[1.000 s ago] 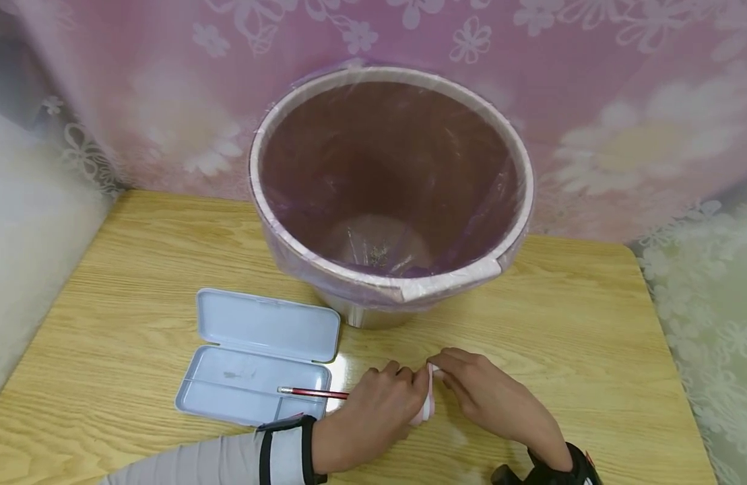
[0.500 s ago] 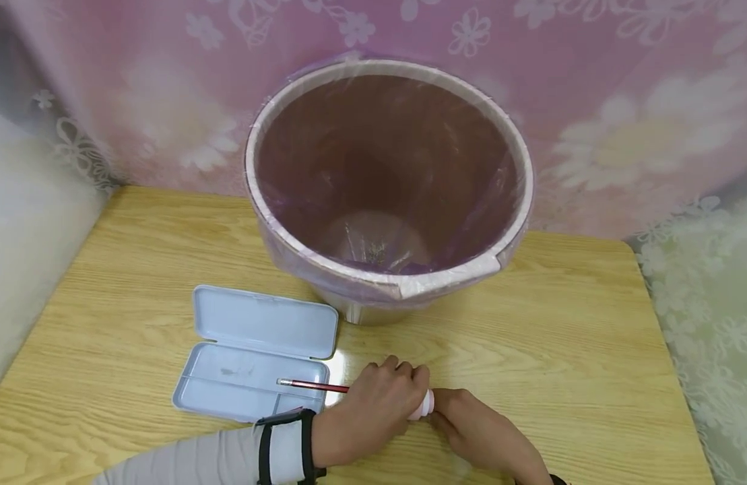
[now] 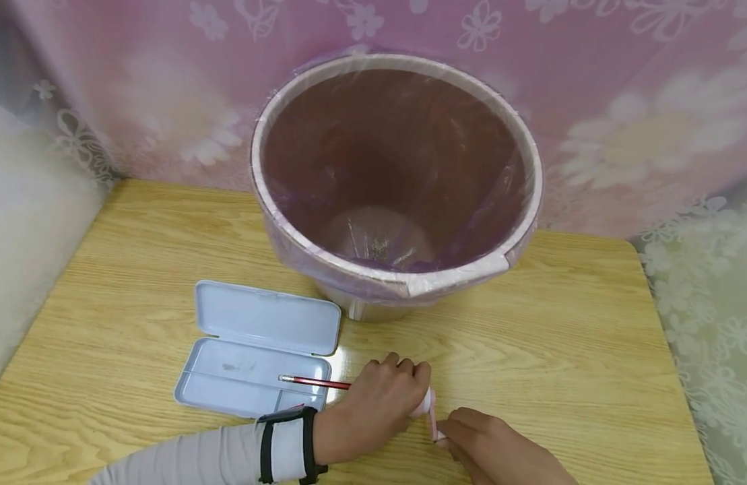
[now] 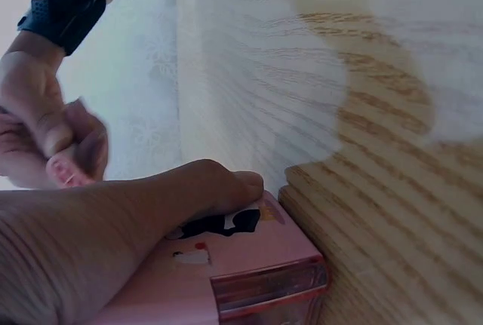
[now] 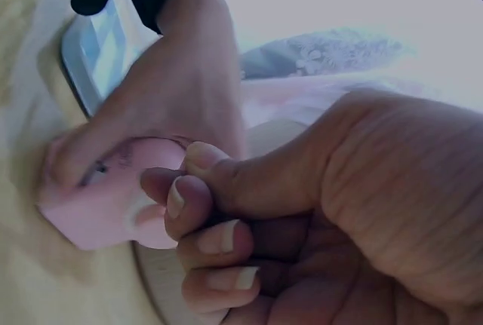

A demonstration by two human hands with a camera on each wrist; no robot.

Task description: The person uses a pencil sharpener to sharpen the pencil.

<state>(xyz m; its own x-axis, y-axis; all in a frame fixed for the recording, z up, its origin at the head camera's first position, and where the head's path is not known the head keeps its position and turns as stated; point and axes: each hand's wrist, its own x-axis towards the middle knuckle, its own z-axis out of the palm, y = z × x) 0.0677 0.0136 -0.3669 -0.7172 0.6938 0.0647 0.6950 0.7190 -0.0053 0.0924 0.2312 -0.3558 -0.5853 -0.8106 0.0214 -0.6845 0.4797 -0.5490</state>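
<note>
My left hand [image 3: 379,404] grips a pink hand-crank pencil sharpener [image 4: 166,287] from above, its thumb on the printed top. From the left side of that hand sticks a red pencil [image 3: 315,382], eraser end outward over the pencil case; its other end is hidden under the hand. My right hand [image 3: 494,448] pinches the knob of the sharpener's crank [image 3: 433,421], which points down toward the near edge. In the right wrist view, the right thumb and index finger meet in front of the sharpener, with the other fingers curled.
An open light-blue pencil case [image 3: 228,384] lies left of the hands, its lid folded back. Behind stands a large bin [image 3: 458,278] lined with a clear purplish bag. All rest on a wooden table [image 3: 561,337] before a pink floral curtain [image 3: 185,81].
My right hand has brought the crank from its upper position round to the low one, toward the near edge. My left hand, the sharpener and the pencil stay about where they were.
</note>
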